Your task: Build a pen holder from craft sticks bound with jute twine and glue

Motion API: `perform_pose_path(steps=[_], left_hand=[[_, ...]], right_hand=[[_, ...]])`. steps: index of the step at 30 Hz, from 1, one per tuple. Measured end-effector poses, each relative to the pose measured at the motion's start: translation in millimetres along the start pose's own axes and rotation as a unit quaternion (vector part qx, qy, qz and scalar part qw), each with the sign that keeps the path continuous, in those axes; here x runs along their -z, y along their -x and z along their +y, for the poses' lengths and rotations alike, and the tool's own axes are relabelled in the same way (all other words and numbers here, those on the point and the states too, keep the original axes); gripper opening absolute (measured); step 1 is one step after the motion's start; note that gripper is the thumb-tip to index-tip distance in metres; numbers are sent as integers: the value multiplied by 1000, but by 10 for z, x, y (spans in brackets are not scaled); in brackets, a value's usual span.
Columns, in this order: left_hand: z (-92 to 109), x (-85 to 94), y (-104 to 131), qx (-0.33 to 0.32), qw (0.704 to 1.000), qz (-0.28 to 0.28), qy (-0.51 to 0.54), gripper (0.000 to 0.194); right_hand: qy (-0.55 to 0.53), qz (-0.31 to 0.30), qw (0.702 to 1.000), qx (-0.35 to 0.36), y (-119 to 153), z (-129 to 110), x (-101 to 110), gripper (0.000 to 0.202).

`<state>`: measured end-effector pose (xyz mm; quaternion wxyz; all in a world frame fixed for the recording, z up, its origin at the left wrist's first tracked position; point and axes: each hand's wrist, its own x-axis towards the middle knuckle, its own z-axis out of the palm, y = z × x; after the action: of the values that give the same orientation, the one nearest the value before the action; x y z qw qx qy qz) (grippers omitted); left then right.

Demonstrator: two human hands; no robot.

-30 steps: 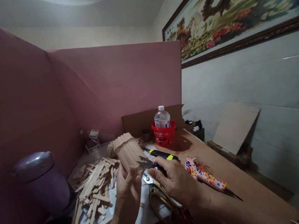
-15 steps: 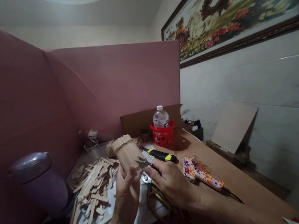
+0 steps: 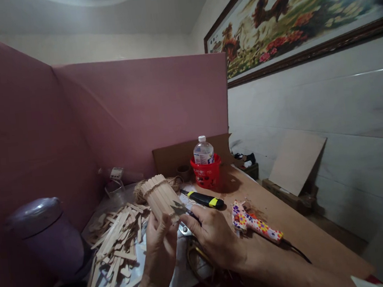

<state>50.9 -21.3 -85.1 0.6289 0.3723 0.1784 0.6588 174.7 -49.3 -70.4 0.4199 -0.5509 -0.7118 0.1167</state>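
My left hand is closed around the lower end of a holder made of wooden craft sticks, set side by side, with twine round its upper part. It leans to the left. My right hand grips a small dark-handled tool with pointed metal jaws; its exact kind is hard to make out. The jaws lie against the lower right side of the stick holder. Beneath my hands lie scissors, partly hidden by the right hand. A black and yellow utility knife rests just beyond my right hand.
Loose craft sticks are heaped at the left. A twine ball sits behind the holder. A red bucket with a plastic bottle stands at the back. A flower-patterned glue gun lies right. A purple bin stands left.
The view has shifted slightly, so most things appear a little further left. Both hands keep their hold, and the tool's jaws stay against the lower part of the stick holder.
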Motion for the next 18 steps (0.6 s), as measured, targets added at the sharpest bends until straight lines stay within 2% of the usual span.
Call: perform_pose_path(steps=[5, 12, 18], left_hand=[[-17, 18, -11, 1, 1000, 5, -1, 43], [-29, 25, -26, 10, 1000, 15, -4, 37], [-37, 6, -17, 4, 1000, 15, -18, 41]], right_hand=[[12, 2, 1000, 3, 1, 2, -7, 35], [87, 9, 996, 25, -21, 13, -1, 37], [47, 3, 999, 17, -11, 26, 13, 36]])
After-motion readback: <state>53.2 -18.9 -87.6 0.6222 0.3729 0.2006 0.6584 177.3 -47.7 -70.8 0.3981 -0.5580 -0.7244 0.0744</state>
